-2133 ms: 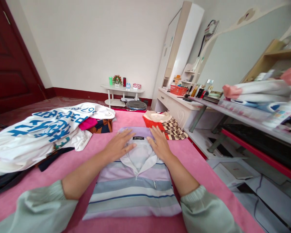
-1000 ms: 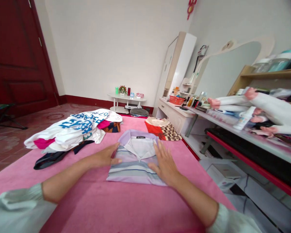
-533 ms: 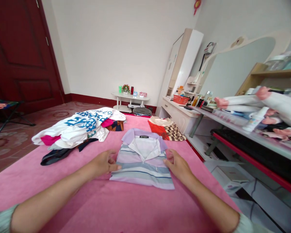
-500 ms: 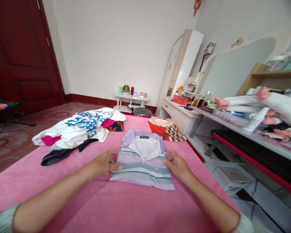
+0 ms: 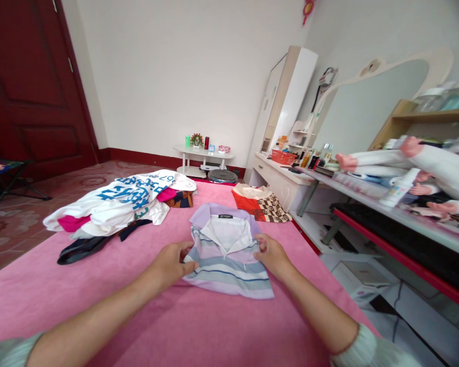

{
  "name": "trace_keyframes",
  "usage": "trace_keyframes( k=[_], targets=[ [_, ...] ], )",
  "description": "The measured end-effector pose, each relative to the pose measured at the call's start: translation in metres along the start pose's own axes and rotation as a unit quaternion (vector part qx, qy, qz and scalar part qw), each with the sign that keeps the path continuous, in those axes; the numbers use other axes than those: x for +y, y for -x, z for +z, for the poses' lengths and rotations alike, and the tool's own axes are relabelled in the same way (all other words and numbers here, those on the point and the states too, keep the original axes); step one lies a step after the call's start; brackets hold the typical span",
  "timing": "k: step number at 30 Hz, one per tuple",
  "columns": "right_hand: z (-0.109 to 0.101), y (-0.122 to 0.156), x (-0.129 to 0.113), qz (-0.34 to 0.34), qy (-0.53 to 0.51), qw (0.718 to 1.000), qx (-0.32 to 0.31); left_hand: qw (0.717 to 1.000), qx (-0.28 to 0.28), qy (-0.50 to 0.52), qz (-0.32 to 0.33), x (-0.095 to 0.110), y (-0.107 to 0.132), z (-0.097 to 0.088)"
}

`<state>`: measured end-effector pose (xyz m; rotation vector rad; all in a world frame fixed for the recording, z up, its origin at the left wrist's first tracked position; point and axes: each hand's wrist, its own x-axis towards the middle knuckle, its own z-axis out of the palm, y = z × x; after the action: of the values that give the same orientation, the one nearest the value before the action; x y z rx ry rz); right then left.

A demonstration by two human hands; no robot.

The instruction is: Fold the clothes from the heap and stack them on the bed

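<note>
A folded polo shirt (image 5: 229,265) with lilac, grey and blue stripes and a white collar lies on the pink bed cover (image 5: 199,326). My left hand (image 5: 173,264) grips its left edge, fingers curled round the fabric. At the opposite edge my right hand (image 5: 270,255) is closed on the shirt the same way. The shirt's sides are bunched a little inward between the two hands.
A heap of loose clothes (image 5: 118,204), topped by a white shirt with blue print, lies at the left back. A folded red and checked garment (image 5: 262,204) sits at the back right. A cluttered desk (image 5: 382,204) and a white dresser (image 5: 279,178) stand to the right of the bed.
Both hands went from lying flat on the collar to the shirt's side edges and closed on them. The shirt's sides are now lifted and drawn slightly inward.
</note>
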<state>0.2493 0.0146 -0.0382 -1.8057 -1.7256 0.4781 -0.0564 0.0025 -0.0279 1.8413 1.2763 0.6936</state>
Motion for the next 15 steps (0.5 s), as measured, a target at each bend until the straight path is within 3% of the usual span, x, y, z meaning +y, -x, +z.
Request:
trace_keyframes(
  k=[4,9,11,15],
  targets=[
    [0.005,-0.012,-0.027,-0.042,-0.021,0.999,0.015,0.986,0.058,-0.142,0.060,0.023,0.001,0.015],
    [0.014,-0.016,-0.085,-0.083,0.090,0.991,-0.049,0.960,0.022,-0.218,0.174,0.060,0.000,0.048],
    [0.022,-0.015,-0.102,-0.075,0.150,0.983,-0.078,0.952,0.006,-0.236,0.197,0.063,-0.002,0.059],
    [0.039,-0.019,-0.115,-0.033,0.207,0.975,-0.077,0.932,0.009,-0.266,0.244,0.054,-0.003,0.073]
  ],
)
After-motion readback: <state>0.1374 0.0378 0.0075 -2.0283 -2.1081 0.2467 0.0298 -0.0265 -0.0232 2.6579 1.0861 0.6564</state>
